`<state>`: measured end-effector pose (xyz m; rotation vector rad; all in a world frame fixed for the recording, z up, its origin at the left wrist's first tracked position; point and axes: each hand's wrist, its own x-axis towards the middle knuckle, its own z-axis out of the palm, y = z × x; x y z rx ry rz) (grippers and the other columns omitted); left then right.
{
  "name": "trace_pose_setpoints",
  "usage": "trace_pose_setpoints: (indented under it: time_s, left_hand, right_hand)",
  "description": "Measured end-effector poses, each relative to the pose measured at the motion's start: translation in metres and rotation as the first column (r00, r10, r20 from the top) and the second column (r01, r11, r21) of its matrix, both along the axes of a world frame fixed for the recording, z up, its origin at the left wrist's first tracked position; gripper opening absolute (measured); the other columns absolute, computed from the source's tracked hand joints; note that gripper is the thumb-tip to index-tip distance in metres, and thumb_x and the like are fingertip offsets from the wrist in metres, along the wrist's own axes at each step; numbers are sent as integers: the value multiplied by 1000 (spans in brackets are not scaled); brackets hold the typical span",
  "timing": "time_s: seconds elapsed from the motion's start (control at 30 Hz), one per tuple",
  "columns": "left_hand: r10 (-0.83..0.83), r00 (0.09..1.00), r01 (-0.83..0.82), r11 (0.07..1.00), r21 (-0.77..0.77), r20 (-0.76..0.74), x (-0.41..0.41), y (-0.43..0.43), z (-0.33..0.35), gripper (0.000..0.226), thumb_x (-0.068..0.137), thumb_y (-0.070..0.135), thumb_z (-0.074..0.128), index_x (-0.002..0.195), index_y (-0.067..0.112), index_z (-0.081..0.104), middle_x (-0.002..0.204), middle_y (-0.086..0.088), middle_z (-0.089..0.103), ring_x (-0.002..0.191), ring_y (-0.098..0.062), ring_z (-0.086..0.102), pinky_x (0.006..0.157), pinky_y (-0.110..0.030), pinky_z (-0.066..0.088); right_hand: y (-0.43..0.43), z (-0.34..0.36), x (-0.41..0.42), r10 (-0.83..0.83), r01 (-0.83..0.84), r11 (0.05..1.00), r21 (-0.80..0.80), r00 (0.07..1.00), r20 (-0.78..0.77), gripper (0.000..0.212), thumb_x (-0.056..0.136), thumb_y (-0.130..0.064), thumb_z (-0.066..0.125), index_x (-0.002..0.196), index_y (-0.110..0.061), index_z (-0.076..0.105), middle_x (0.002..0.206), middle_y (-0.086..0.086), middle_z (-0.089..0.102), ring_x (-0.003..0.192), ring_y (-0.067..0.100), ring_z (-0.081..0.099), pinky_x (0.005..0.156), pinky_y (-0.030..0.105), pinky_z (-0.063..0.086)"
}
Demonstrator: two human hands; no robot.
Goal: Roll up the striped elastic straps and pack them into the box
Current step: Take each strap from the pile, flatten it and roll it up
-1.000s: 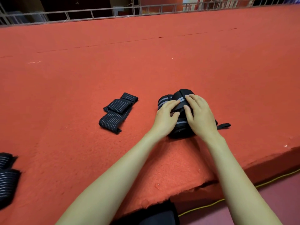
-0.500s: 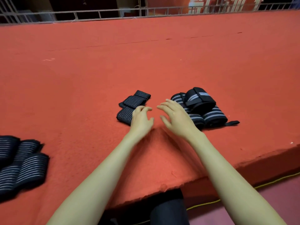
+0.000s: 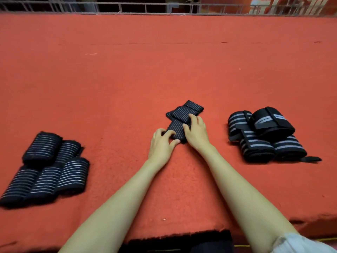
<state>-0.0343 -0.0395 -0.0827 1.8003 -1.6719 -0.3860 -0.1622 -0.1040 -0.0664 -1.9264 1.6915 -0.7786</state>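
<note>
1. At 9 o'clock from the hands, the rolled thin-striped straps (image 3: 45, 168) lie side by side on the red felt table (image 3: 164, 70), likely parked as one batch for packing.
2. The left hand (image 3: 162, 143) pinches the near end of the loose strap (image 3: 182, 115), narrow between thumb and fingers, probably to start the first tight turn.
3. The loose strap runs towards 1 o'clock, folded over itself.
4. The right hand (image 3: 196, 132) curls over its middle, seemingly to steady it.
5. At 3 o'clock, the rolled wide-striped straps (image 3: 264, 136) are stacked, apparently sorted by kind.
6. The box is not in view.
</note>
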Motion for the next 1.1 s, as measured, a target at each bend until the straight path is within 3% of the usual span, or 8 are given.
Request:
trace_pose_setpoints:
  time_s: [0.13, 0.27, 0.37, 0.6, 0.73, 0.83, 1.03, 1.1]
  left_hand:
    - [15, 992, -21, 998, -51, -123, 3, -2, -2, 16, 88, 20, 62, 103, 16, 65, 112, -3, 46, 112, -20, 44, 97, -27, 33]
    - [10, 974, -41, 990, -133, -227, 3, -3, -2, 14, 88, 14, 61, 100, 13, 68, 107, -3, 51, 103, -17, 51, 90, -21, 35]
    - [-12, 960, -45, 979, -199, -279, 3, -3, -1, 13, 89, 9, 60, 97, 9, 69, 100, 1, 54, 97, -13, 52, 86, -13, 33]
    - [37, 872, -185, 948, -259, -488, 7, 13, 11, 11, 92, 4, 53, 96, 7, 63, 97, -6, 55, 91, -9, 48, 82, -1, 31]
    - [4, 813, -165, 960, -225, -582, 8, 34, 17, 13, 93, 11, 53, 94, 22, 60, 102, -11, 58, 93, -12, 50, 85, -16, 38]
    - [-15, 673, -171, 969, -176, -740, 10, 63, 28, 17, 90, 18, 57, 87, 34, 62, 94, 5, 62, 93, -16, 56, 83, -38, 46]
    - [68, 512, -182, 983, -31, -856, 24, 111, 52, 20, 84, 0, 65, 83, 20, 62, 90, -2, 61, 80, -14, 56, 71, -26, 47]
    - [128, 502, -123, 990, 76, -855, 35, 121, 60, 21, 81, 0, 67, 87, 18, 60, 96, -8, 60, 79, -19, 59, 71, -35, 52]
  right_hand:
    - [-27, -2, 0, -13, 15, 999, 33, 999, -34, 56, 93, -26, 56, 144, -20, 35, 155, 17, 15, 143, 32, 13, 116, 38, 17]
    - [-44, -6, 0, -12, 13, 999, -40, 999, 39, 24, 94, -24, 54, 109, -7, 63, 121, 16, 57, 119, 33, 48, 95, 32, 33]
    - [-32, -7, -9, -52, 65, 995, -81, 986, 156, 21, 96, -18, 50, 102, -2, 63, 110, 15, 64, 107, 29, 54, 79, 25, 30]
    - [19, -12, -27, -9, 38, 995, -95, 959, 285, 17, 99, -18, 47, 96, -8, 60, 101, 11, 62, 98, 21, 53, 74, 24, 29]
    - [46, -15, -30, 12, 11, 996, -93, 969, 247, 20, 99, -20, 48, 101, -6, 62, 102, 10, 61, 94, 14, 47, 74, 21, 27]
    - [68, -13, -32, 9, 15, 996, -84, 960, 280, 21, 97, -21, 51, 103, -6, 64, 102, 6, 60, 95, 12, 48, 74, 19, 28]
    - [106, -3, -45, -10, 29, 999, -33, 881, 472, 10, 95, -16, 55, 88, -14, 62, 84, -3, 65, 79, 10, 56, 75, 26, 42]
    - [117, 3, -53, -24, 52, 998, -41, 863, 505, 10, 94, -12, 55, 89, -14, 62, 83, -4, 67, 76, 5, 61, 77, 23, 46]
